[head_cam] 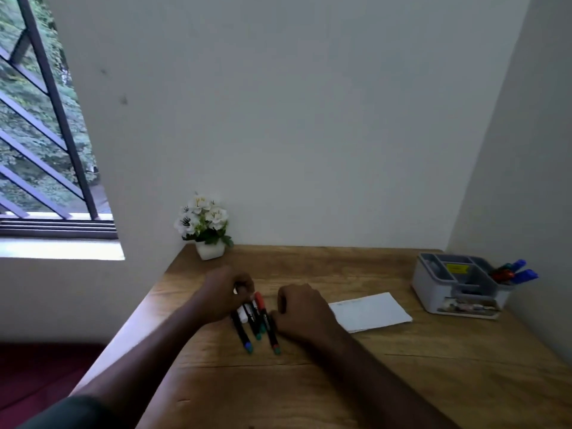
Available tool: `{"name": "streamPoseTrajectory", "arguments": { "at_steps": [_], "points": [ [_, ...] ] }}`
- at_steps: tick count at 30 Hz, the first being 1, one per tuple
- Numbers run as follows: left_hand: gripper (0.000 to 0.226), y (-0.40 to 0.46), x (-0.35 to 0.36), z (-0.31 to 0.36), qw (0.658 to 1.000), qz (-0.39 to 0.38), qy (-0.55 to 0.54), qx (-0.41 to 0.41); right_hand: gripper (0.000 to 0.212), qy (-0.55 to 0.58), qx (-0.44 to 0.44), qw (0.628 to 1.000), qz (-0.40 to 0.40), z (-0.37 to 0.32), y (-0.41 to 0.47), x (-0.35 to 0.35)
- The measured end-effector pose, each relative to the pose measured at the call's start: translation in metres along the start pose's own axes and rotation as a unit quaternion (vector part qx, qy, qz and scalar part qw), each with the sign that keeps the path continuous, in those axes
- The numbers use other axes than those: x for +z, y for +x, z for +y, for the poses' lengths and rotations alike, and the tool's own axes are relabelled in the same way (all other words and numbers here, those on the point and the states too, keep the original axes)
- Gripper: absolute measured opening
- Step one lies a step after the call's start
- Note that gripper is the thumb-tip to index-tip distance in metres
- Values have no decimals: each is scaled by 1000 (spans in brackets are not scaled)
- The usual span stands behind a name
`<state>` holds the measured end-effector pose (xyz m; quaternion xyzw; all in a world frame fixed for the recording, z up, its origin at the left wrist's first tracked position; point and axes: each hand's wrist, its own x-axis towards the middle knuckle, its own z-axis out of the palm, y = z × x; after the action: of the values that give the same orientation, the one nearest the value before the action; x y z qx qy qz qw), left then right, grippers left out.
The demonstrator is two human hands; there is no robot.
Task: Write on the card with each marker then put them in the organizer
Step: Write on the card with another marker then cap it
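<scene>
Several markers [255, 323] lie side by side on the wooden desk [402, 382], black barrels with coloured ends; one has a red cap [259, 299]. My left hand [224, 294] sits over their far ends with fingers curled on them. Beside the red-capped marker rests my right hand [301, 311], fingers curled, its thumb touching that marker; what it grips is hidden. A white card [371, 311] with faint writing lies just right of my right hand. The grey organizer [458, 289] stands at the right, with blue and red markers [515, 272] sticking out of it.
A small white pot of white flowers [204, 226] stands at the desk's back left corner against the wall. A barred window [46, 134] is at the left. Walls close the desk at the back and right. The desk's left edge drops to a dark red floor.
</scene>
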<state>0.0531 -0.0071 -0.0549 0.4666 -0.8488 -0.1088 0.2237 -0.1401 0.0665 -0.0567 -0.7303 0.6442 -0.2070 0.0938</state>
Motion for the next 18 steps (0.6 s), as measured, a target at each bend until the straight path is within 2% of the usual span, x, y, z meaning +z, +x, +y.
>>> {"name": "streamPoseTrajectory", "arguments": {
  "at_steps": [3, 6, 18],
  "points": [
    [3, 0, 4, -4, 999, -13, 36, 16, 25, 19, -5, 1000, 2, -4, -4, -1],
    [3, 1, 6, -7, 999, -11, 28, 17, 29, 1, -12, 1000, -27, -11, -9, -1],
    [5, 2, 7, -6, 1000, -18, 14, 10, 21, -12, 38, 994, -103, -22, -19, -9]
  ]
}}
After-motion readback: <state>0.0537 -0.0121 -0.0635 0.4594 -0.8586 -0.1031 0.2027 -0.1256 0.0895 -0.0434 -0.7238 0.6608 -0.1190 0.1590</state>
